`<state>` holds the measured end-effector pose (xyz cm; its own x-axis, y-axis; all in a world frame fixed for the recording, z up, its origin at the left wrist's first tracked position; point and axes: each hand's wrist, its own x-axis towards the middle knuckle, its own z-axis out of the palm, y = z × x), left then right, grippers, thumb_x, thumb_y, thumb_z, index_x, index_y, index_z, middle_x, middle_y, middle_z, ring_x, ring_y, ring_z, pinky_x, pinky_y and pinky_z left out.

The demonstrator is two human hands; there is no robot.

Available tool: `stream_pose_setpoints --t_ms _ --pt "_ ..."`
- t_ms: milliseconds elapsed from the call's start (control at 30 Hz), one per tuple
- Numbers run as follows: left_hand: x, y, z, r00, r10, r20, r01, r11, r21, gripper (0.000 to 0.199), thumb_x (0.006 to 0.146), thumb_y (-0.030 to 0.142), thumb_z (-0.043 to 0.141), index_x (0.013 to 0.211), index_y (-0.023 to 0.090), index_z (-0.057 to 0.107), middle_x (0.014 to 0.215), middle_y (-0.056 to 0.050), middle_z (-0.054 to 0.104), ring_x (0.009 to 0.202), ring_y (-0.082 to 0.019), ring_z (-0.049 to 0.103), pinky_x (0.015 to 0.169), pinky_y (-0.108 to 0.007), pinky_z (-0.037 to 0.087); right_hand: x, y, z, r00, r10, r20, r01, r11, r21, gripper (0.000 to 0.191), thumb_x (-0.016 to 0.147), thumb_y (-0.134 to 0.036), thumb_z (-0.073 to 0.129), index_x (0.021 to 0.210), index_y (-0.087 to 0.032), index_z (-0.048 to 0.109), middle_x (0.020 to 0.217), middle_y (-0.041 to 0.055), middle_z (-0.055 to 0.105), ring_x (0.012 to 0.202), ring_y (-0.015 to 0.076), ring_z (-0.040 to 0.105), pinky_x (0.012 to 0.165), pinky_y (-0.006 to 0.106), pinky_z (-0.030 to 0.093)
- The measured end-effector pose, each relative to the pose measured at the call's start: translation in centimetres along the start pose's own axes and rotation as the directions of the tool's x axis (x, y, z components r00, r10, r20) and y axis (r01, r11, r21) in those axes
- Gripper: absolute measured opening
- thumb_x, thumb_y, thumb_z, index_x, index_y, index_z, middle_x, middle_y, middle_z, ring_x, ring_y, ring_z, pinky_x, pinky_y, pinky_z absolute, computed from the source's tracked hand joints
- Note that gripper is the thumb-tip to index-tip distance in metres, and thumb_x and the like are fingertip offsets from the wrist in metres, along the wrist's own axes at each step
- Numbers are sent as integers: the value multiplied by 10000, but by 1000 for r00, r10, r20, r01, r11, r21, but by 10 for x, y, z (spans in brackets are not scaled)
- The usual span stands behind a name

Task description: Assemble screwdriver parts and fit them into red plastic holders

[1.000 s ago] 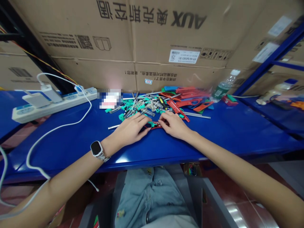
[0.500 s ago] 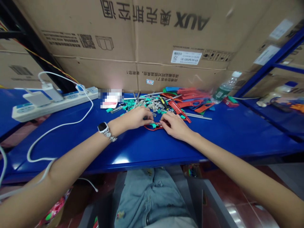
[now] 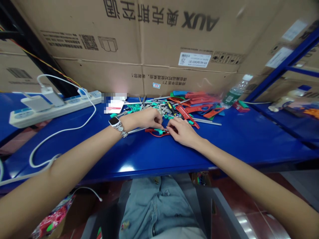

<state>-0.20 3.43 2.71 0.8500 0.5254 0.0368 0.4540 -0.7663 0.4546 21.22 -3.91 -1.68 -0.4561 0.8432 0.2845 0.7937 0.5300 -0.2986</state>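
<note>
A red plastic piece with a green part (image 3: pixel 159 132) lies on the blue table in front of me. My left hand (image 3: pixel 152 118) is at its upper side, fingers curled and pinching something too small to make out. From the right, my right hand (image 3: pixel 182 131) meets the red piece's right end, thumb and fingers closed on it. The two hands' fingertips nearly touch. A thin metal rod (image 3: pixel 137 130) shows below my left hand. Behind the hands lies a pile of green and metal parts (image 3: pixel 149 105), with a yellow-black screwdriver (image 3: pixel 171 109) on it.
Red plastic pieces (image 3: pixel 201 101) are heaped right of the pile. A clear bottle (image 3: pixel 235 93) stands beyond them. A white power strip (image 3: pixel 56 108) with a trailing cable lies at the left. A large cardboard box (image 3: pixel 149 43) stands along the back edge.
My left hand has shifted slightly, its fingers turned down toward the right hand. More of the red piece's left end and the metal rod now show. My right hand has hardly moved.
</note>
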Motion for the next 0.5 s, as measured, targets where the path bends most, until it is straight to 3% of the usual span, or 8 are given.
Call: stream_pose_setpoints --t_ms 233,400,500 --pt "5 16 0 987 -156 -30 159 971 181 201 794 281 762 631 184 696 552 9 630 468 -106 464 531 -285 308 0 -2 -1 1000 16 7 -16 1000 -19 128 1019 -250 523 919 -206 590 976 70 650 965 238 584 855 373 402" --pt "-5 11 10 991 -72 -110 94 973 211 274 875 311 712 636 181 677 569 3 608 495 -105 474 546 -274 321 0 -2 0 1000 15 -3 -15 1000 -21 127 1016 -254 527 917 -208 593 969 70 653 957 239 585 836 368 402" --pt "-21 1 21 979 13 -204 20 987 158 281 944 316 644 707 176 703 680 -24 664 613 -133 578 629 -271 418 0 -3 0 1000 20 -3 -20 1000 -14 129 1016 -253 526 912 -211 591 972 68 657 962 241 586 834 367 400"
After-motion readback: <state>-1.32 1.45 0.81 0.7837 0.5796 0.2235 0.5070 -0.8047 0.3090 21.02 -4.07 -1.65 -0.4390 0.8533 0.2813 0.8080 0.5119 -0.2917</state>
